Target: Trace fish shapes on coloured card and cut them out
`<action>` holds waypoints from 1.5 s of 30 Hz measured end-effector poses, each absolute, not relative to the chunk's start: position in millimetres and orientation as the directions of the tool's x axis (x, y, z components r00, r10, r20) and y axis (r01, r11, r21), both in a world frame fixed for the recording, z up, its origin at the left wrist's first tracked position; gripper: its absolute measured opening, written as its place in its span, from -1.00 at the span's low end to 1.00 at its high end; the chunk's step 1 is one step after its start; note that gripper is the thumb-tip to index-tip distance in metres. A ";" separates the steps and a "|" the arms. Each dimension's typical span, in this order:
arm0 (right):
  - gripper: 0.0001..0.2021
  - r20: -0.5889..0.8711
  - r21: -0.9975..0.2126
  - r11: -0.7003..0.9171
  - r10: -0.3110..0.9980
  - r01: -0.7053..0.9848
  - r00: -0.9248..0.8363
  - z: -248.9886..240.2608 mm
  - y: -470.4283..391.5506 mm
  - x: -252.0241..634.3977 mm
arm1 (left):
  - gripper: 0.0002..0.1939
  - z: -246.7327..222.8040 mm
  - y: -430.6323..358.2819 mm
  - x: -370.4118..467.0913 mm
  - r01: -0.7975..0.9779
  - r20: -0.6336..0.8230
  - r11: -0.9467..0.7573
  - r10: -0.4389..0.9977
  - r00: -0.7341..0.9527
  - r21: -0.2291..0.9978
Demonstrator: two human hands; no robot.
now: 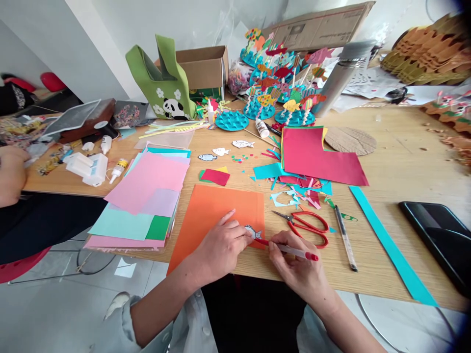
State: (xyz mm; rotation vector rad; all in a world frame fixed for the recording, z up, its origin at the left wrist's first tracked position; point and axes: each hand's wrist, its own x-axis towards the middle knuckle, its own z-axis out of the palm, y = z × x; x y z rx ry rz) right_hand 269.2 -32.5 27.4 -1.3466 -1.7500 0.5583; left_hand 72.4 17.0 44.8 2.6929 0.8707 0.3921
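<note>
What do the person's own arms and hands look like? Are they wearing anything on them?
The left hand and right hand are both bare, with no gloves, and I see no rings, watch or bracelet. The forearms are bare too. Higher up come the loose, pale blue-grey cloth of the left sleeve and right sleeve. There are no cables.
</note>
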 end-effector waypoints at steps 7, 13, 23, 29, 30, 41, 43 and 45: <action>-0.89 0.331 -0.777 0.300 0.943 0.554 -0.046 26.6 -32.3 268.5 | -0.72 46.3 18.3 73.1 0.530 0.155 -0.789 0.592 0.791 0.311; -0.87 0.267 -0.847 0.232 0.964 0.479 0.007 24.6 -32.5 267.2 | -0.70 46.0 19.2 73.0 0.516 0.187 -0.790 0.591 0.785 0.329; -0.86 0.280 -0.824 0.206 0.958 0.527 0.063 23.0 -30.1 268.4 | -0.68 49.4 16.4 74.2 0.538 0.163 -0.777 0.607 0.778 0.326; -0.85 0.276 -0.835 0.204 0.959 0.511 0.069 22.7 -29.1 267.1 | -0.68 48.0 17.2 74.8 0.526 0.195 -0.784 0.602 0.775 0.330; -0.85 0.274 -0.838 0.203 0.959 0.507 0.070 22.8 -29.0 266.9 | -0.69 47.8 17.4 75.1 0.524 0.198 -0.785 0.601 0.774 0.331; -0.87 0.343 -0.804 0.256 0.937 0.536 0.067 26.8 -31.8 269.7 | -0.71 47.5 16.9 75.1 0.527 0.180 -0.786 0.598 0.781 0.324; -0.87 0.340 -0.801 0.262 0.939 0.539 0.050 25.9 -32.0 269.8 | -0.72 46.4 16.9 75.1 0.522 0.187 -0.789 0.595 0.782 0.325; -0.88 0.335 -0.800 0.268 0.942 0.537 0.029 24.6 -31.7 269.6 | -0.72 45.4 17.0 75.1 0.519 0.191 -0.790 0.593 0.783 0.325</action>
